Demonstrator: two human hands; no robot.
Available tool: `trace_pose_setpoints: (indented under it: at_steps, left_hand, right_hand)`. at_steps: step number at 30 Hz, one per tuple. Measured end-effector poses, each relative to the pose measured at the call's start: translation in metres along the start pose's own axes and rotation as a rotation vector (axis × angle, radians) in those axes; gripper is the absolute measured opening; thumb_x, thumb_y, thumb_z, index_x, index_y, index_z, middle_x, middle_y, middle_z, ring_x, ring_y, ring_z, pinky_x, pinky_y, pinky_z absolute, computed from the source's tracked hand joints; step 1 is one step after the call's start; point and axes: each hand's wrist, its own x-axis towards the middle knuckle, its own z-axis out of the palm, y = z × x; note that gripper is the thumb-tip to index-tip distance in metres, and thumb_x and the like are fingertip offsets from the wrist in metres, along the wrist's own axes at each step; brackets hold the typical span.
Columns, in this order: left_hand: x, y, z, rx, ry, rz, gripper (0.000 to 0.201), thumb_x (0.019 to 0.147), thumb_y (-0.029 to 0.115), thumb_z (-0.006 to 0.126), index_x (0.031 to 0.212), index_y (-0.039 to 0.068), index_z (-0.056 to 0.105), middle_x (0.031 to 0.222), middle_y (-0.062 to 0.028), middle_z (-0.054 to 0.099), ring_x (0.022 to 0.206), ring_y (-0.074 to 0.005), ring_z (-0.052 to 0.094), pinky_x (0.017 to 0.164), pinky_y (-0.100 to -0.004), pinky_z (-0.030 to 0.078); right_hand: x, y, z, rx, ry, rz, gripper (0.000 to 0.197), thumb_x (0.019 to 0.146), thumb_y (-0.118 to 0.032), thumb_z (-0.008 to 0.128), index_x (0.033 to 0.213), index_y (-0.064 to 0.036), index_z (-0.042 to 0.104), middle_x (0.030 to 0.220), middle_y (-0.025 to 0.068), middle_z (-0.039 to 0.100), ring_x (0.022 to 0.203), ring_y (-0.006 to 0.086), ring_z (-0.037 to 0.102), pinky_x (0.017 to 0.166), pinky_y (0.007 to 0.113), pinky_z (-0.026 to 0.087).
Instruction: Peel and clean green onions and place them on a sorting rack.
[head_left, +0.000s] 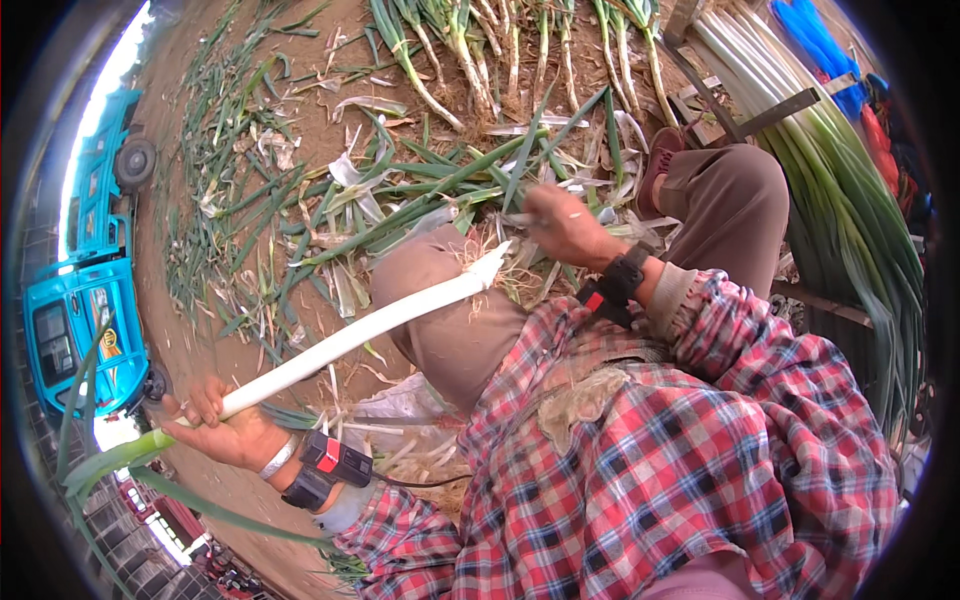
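A long large green onion (350, 335) slants across my lap, its white stalk bare and its green leaves trailing off to the lower left. My left hand (235, 432) is closed around it where white turns to green. Its rooty end (490, 268) points up to the right, with thin roots hanging over my knee. Just beyond that end is my right hand (568, 225), fingers curled closed. A thin greyish piece pokes out of its fingers, too small and blurred to name. The right hand looks apart from the stalk.
Unpeeled green onions (480, 50) lie in a row at the far side. Stripped leaves (400, 200) litter the dirt ground. On the right, a metal rack (770, 110) holds cleaned green onions (830, 170). A blue three-wheeled truck (90, 320) stands at the far left.
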Motion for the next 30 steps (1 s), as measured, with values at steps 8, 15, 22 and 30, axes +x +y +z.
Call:
trace_pose_setpoints:
  at_steps: [8, 15, 22, 30]
  left_hand:
    - [-0.003, -0.003, -0.004, 0.027, 0.113, 0.058, 0.028, 0.098, 0.031, 0.051, 0.105, 0.003, 0.048, 0.061, 0.0033, 0.04, 0.049, -0.0074, 0.039, 0.048, -0.0231, 0.032]
    - [-0.009, 0.0, -0.003, 0.014, 0.002, 0.016, 0.03, 0.099, 0.032, 0.05, 0.107, 0.004, 0.047, 0.06, 0.004, 0.04, 0.049, -0.0061, 0.038, 0.047, -0.0222, 0.031]
    - [-0.02, -0.025, 0.02, 0.246, 0.198, 0.099, 0.032, 0.101, 0.037, 0.045, 0.106, 0.005, 0.047, 0.063, 0.005, 0.037, 0.048, -0.0059, 0.035, 0.047, -0.0228, 0.032]
    - [-0.019, -0.016, 0.001, 0.367, 0.355, 0.15, 0.032, 0.099, 0.038, 0.048, 0.106, 0.006, 0.046, 0.065, 0.0053, 0.037, 0.051, -0.0071, 0.037, 0.054, -0.0279, 0.041]
  right_hand:
    - [-0.003, -0.073, -0.028, 0.258, -0.157, -0.247, 0.017, 0.081, -0.013, 0.065, 0.093, -0.0032, 0.057, 0.09, 0.0168, 0.057, 0.081, 0.0362, 0.06, 0.072, 0.043, 0.048]
    - [-0.004, -0.04, 0.001, 0.328, -0.153, 0.22, 0.011, 0.081, -0.008, 0.055, 0.088, 0.0008, 0.059, 0.08, 0.0218, 0.062, 0.078, 0.0407, 0.061, 0.069, 0.045, 0.049]
    - [0.017, -0.018, 0.004, -0.043, 0.094, 0.039, 0.016, 0.079, -0.005, 0.058, 0.094, -0.0022, 0.061, 0.088, 0.0167, 0.061, 0.087, 0.0354, 0.06, 0.075, 0.044, 0.048]
    - [-0.003, -0.071, -0.012, 0.025, 0.054, -0.428, 0.021, 0.08, -0.016, 0.067, 0.098, -0.007, 0.06, 0.091, 0.0109, 0.055, 0.087, 0.0299, 0.056, 0.077, 0.04, 0.047]
